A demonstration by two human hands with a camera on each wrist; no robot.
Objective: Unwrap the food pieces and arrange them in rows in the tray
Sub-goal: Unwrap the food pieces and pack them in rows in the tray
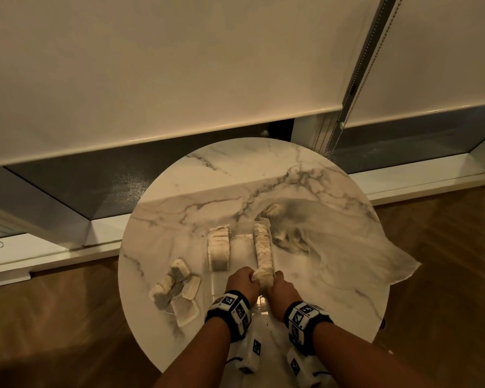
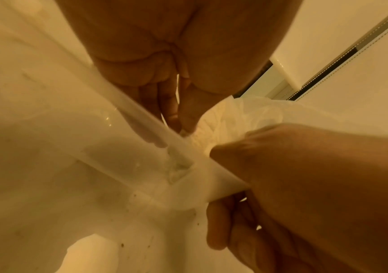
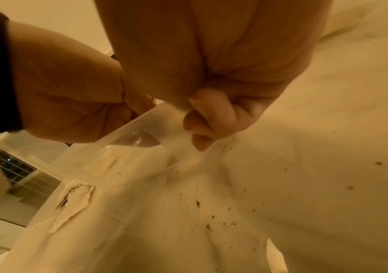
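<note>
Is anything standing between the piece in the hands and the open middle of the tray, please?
Nothing visible does. Both the left hand and right hand hold the near end of the right row, and the tray strip beside it, toward the left row, looks bare.

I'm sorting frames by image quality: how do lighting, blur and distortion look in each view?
Head view: dim, warm light, wide-angle bending at the edges, the round table fairly sharp. Left wrist view: orange cast, soft and blurred, the left hand close up. Right wrist view: same cast, the right hand blurred, dark specks sharper.
</note>
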